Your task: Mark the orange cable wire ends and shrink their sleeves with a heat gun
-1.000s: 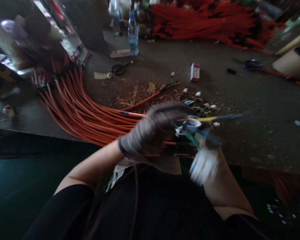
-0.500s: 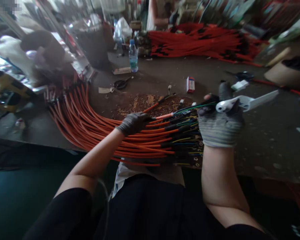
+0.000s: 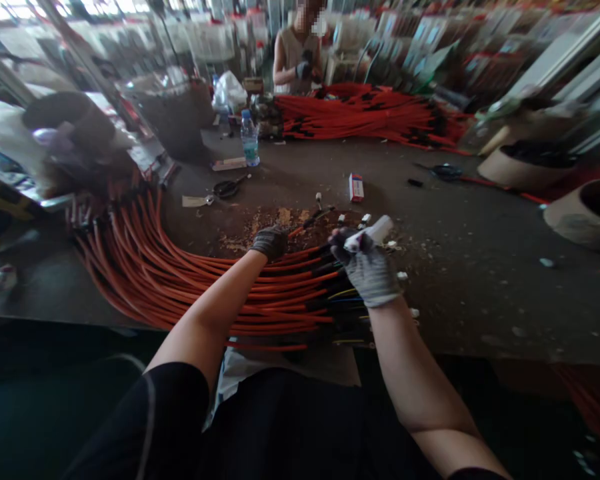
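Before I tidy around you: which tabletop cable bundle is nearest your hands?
The curved orange bundle, close to the left hand and right hand; the red bundle lies farther back, near another person.

Two scissors (image 3: 225, 190), one red-and-white box (image 3: 356, 188)

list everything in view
bench: one, dark grey, centre
orange cables: many, orange, near side
white connectors: several, white, centre right
red cables: many, red, far side
bottle: one, clear, far side
small box: one, red/white, centre
scissors: one, black, left
tubs: two, tan, right
bucket: one, grey, left
other person: one, light top, background
white object: one, white, centre right
left hand: one, grey glove, by orange cables
right hand: one, grey glove, holding white object
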Motion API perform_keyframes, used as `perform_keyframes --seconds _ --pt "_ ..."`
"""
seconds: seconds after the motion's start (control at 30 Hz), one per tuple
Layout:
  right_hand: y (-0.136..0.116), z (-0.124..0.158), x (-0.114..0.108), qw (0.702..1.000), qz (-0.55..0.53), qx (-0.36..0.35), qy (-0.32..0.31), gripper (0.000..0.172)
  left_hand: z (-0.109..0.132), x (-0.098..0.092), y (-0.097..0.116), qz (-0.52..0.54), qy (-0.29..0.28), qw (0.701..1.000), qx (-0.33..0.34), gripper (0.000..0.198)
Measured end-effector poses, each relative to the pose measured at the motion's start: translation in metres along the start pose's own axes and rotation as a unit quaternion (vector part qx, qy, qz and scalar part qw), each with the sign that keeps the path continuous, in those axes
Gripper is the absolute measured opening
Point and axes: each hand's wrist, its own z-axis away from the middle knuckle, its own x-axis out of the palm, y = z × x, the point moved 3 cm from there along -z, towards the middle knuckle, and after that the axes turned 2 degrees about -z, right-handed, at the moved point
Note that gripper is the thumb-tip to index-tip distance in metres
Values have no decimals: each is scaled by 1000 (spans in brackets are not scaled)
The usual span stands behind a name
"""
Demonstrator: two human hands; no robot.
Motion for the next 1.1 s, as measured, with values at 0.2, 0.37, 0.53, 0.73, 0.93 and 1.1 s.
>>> perform_keyframes --seconds 0.2,0.37,0.53,0.73,0.93,1.1 --pt "31 -48 11 987 -19 131 89 13 31 -3 2 39 29 999 25 41" --pt "13 -55 11 988 -42 113 95 31 31 -16 6 56 69 996 21 43" --pt "16 -42 13 975 -9 145 166 31 8 -13 18 27 0 998 51 39" --pt "10 -27 12 991 2 89 97 25 35 -22 24 60 31 990 121 28" --pt "-19 3 49 991 93 -87 -49 35 73 -64 48 269 139 922 243 39" --pt "-44 27 64 971 84 -208 -86 34 68 -48 34 157 86 961 213 27"
